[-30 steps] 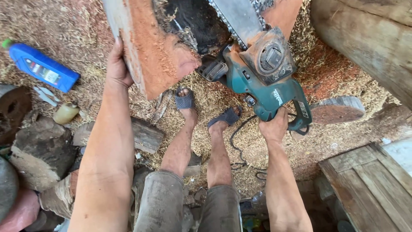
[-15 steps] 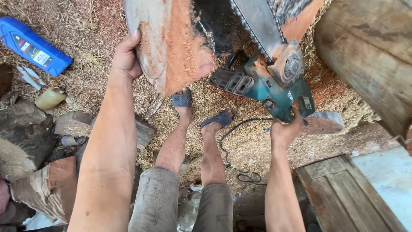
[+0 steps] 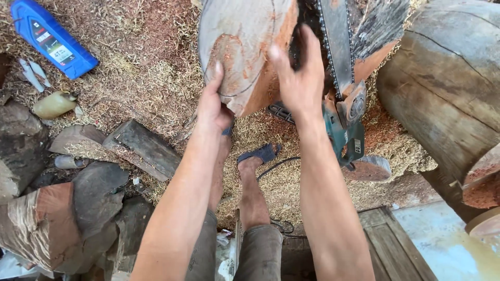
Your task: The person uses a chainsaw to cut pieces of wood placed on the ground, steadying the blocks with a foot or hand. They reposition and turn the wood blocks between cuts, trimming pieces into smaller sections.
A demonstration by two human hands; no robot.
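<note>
The log slab [image 3: 245,52], a thick cut round with a pale bark edge and a reddish face, stands on edge at the top middle of your view, over ground covered in sawdust [image 3: 151,78].

At the far left a blue plastic bottle [image 3: 52,39] lies on the sawdust, with a small pale-green bottle [image 3: 53,104] just below it. Dark offcuts and stumps [image 3: 62,208] crowd the lower left, and a flat grey wood block [image 3: 148,148] lies between them and your arm.

Your left hand [image 3: 213,106] sits on the slab's lower left edge, fingers reaching up the pale bark side and thumb tucked under it, so you are gripping the slab there. Below the slab your two sandalled feet stand in the sawdust; one sandal [image 3: 259,153] shows clearly, with a thin dark cord [image 3: 281,164] running past it.

Your right hand [image 3: 299,83] is at the slab's right edge, fingers spread and loose; it is blurred, and you cannot tell whether it touches the wood.

Just right of that hand, the chainsaw [image 3: 341,122] hangs with its bar [image 3: 336,47] lodged in the cut between the slab and the rest of the trunk, its green body low.

A big round log [image 3: 442,88] fills the right side, and grey wooden planking [image 3: 396,244] lies at the lower right.
</note>
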